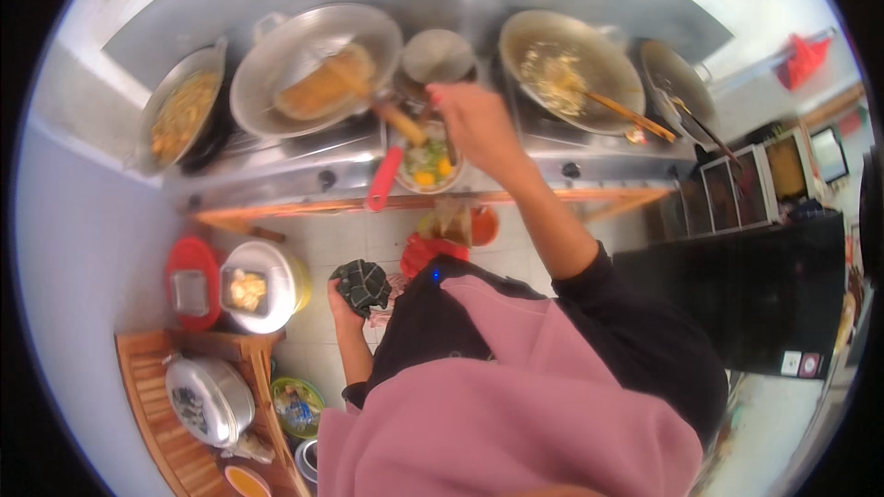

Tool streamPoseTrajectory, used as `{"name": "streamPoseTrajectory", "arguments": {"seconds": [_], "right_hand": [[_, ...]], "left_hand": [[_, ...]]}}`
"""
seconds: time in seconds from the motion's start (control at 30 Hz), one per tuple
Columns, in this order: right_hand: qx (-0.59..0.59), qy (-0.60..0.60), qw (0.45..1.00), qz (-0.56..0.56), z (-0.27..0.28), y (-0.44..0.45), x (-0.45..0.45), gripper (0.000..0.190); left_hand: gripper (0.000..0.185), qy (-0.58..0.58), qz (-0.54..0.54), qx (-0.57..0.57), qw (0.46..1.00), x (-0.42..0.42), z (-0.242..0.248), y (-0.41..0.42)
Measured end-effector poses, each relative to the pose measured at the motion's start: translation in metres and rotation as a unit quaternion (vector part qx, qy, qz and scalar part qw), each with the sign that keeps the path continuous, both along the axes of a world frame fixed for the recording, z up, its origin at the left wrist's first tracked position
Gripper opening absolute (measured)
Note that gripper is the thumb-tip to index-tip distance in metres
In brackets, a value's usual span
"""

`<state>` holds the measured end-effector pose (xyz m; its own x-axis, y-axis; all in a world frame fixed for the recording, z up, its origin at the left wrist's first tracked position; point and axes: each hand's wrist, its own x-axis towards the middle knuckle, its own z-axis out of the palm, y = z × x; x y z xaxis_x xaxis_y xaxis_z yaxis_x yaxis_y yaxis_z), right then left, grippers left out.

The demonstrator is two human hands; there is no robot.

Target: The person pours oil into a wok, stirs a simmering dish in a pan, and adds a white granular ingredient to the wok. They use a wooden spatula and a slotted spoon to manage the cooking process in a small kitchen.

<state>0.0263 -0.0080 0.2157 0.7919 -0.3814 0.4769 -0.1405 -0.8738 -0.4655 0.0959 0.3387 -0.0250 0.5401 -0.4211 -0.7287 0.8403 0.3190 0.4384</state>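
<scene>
My left hand (343,304) grips a bunched dark checked cloth (362,286), low beside my body. Over the middle of the stove my right hand (476,124) reaches out with curled fingers. A thin dark piece shows under it, but blur hides whether the fingers hold it. Just below is a bowl with a red handle (383,183), containing egg yolks (434,174) and chopped greens. A wooden-handled turner (400,123) slants from the left wok (252,93) towards this bowl. In that wok lies a folded, browned omelette-like piece (324,86). Behind my hand sits a round metal pan or lid (436,55).
The right wok (615,76) holds frying food in oil and a wooden-handled utensil (628,114). Woks stand at the far left (215,100) and far right (690,83). Left of me are a white tub (273,314) and a wooden shelf (145,393); a black cabinet (732,290) stands right.
</scene>
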Motion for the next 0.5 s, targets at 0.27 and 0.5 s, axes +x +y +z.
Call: {"name": "streamPoseTrajectory", "arguments": {"seconds": [0.27,0.5], "right_hand": [[-0.165,0.166,0.893,-0.385,0.004,-0.171,-0.170,0.038],[-0.208,0.471,0.814,-0.271,-0.037,-0.276,-0.189,0.016]], "left_hand": [[0.043,0.004,-0.041,0.057,0.998,-0.018,-0.012,-0.002],[0.045,-0.004,-0.069,0.036,0.997,-0.050,0.000,-0.044]]}}
